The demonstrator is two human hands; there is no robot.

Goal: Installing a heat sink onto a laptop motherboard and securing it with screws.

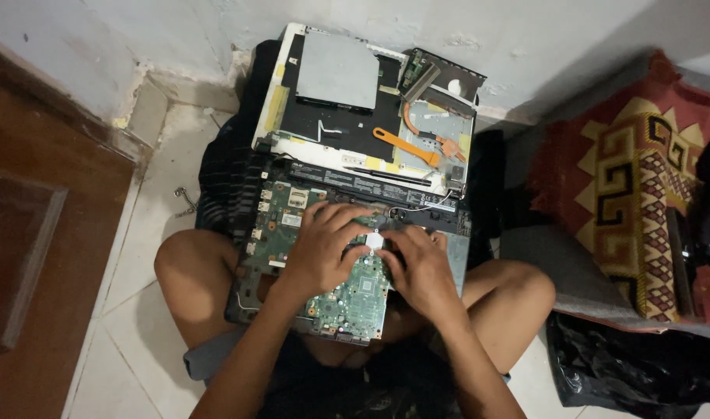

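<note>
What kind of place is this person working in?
Probably a room in a home, not a workshop: the person sits in a corner on a tiled floor, with a patterned rug alongside and an opened laptop on the lap.

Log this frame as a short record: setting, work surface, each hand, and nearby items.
setting: person seated on tiled floor by a wall corner
work surface: opened laptop base across the lap, green circuit board exposed
left hand: flat on the board, fingers spread
right hand: on the board, fingertips at a small white square piece
behind: removed laptop cover with orange tool on it
right side: patterned red rug, black plastic bag
</note>
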